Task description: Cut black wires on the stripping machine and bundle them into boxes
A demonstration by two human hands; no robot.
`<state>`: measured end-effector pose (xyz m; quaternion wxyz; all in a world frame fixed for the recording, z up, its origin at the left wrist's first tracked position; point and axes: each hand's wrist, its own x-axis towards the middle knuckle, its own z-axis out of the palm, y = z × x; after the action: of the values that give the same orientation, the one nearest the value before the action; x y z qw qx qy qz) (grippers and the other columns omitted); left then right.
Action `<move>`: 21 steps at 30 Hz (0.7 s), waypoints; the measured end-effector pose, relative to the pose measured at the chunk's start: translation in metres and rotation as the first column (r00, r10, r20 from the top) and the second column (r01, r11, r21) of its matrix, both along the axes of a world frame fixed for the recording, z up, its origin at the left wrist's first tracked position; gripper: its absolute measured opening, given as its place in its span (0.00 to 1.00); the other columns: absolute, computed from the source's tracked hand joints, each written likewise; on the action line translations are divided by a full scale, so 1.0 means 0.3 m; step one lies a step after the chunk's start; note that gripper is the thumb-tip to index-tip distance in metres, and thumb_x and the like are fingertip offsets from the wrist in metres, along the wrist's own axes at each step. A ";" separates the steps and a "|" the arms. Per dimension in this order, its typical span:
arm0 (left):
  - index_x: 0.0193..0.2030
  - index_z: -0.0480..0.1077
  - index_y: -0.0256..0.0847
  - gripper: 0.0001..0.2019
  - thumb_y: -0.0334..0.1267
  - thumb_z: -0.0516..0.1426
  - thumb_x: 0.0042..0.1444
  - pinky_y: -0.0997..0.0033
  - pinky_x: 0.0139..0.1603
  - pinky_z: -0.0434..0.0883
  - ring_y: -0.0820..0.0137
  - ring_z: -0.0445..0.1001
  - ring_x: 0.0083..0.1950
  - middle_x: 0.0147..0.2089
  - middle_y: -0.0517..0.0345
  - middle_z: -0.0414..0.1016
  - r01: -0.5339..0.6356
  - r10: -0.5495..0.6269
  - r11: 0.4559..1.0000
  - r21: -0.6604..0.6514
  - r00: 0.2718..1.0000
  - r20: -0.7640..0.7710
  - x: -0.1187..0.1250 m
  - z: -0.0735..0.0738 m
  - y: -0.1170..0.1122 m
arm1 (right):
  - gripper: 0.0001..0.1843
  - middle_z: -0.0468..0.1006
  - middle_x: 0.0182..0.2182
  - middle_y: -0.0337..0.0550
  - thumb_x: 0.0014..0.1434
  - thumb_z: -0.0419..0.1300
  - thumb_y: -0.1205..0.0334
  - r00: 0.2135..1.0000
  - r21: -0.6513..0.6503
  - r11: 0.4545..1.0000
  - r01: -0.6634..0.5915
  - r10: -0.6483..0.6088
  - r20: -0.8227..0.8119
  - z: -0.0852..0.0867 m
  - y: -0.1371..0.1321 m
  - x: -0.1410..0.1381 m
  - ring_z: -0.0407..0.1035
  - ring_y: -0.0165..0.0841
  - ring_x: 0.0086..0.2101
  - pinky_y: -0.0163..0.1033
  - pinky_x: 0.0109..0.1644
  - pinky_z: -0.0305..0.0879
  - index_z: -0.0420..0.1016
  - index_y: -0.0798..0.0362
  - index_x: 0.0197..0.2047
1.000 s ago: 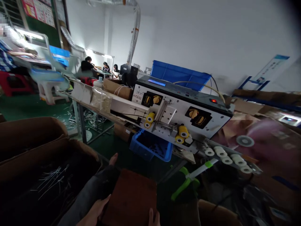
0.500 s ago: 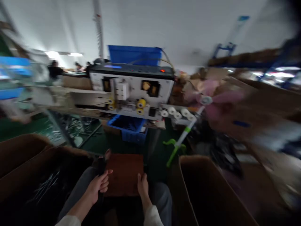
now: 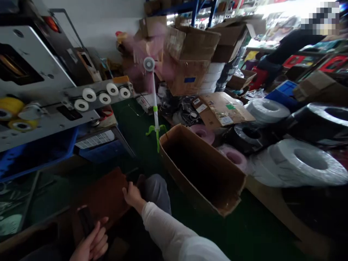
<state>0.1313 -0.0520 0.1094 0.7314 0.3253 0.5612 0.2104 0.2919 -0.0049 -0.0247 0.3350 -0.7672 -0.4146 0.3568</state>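
My left hand is at the bottom left, its fingers curled round a dark, long bundle that sticks up past the thumb. What the bundle is made of is too dark to tell. Below the machine lies a flat reddish-brown board in front of my knees. On its right edge is my right hand, gripping it with the thumb on top; the fingertips beneath are hidden.
A deep open carton stands right of my knee. Beyond it are a running pink fan, wrapped coils and stacked boxes. The machine with white rollers fills the left, a blue bin under it. Another person bends at the back right.
My view has swung to the right, bringing the carton, coils and boxes into fuller sight. The left hand still holds the dark bundle and the right hand stays at the board's edge.
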 end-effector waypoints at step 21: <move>0.35 0.65 0.36 0.08 0.39 0.55 0.54 0.76 0.20 0.38 0.81 0.38 0.16 0.16 0.72 0.44 -0.237 0.312 0.950 -0.204 0.682 0.661 -0.287 -0.005 0.050 | 0.28 0.77 0.39 0.59 0.42 0.53 0.37 0.955 0.058 0.985 -0.162 0.142 0.261 -0.040 -0.022 0.042 0.67 0.59 0.50 0.60 0.49 0.67 0.73 0.46 0.39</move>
<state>0.0452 -0.0371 0.1079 0.8620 0.0986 0.3032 0.3940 0.3044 -0.0115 -0.0368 0.2801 -0.7589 -0.5258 0.2629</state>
